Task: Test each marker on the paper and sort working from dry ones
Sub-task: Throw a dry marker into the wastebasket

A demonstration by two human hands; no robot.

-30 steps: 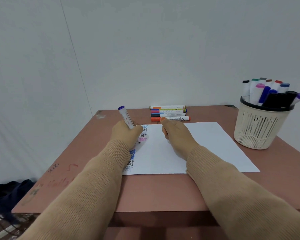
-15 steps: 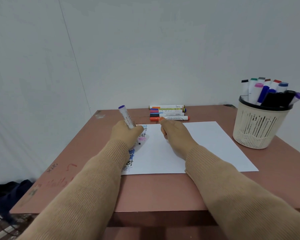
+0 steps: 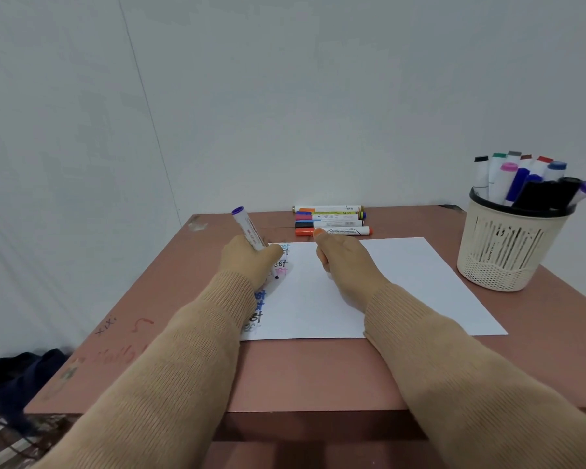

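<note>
At the paper's far-left corner: left grip closed round purple marker, tip down on the sheet, long axis tilting up toward the counter's far-left corner. Right grip rests curled on the paper; whether it holds anything, cannot tell. Marker row lies along the far edge, nearer the right grip.

Soft, even light; faint shadows, wide-angle bending at edges.

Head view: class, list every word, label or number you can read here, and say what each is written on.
"est": black handwriting on the paper, its start hidden by the left hand.
"xixi": scrawled on the table.
Other coloured words down the paper's left edge: blurred.
Red scrawl on the table: unreadable.
Print on the purple marker and the lying markers: too small.
</note>
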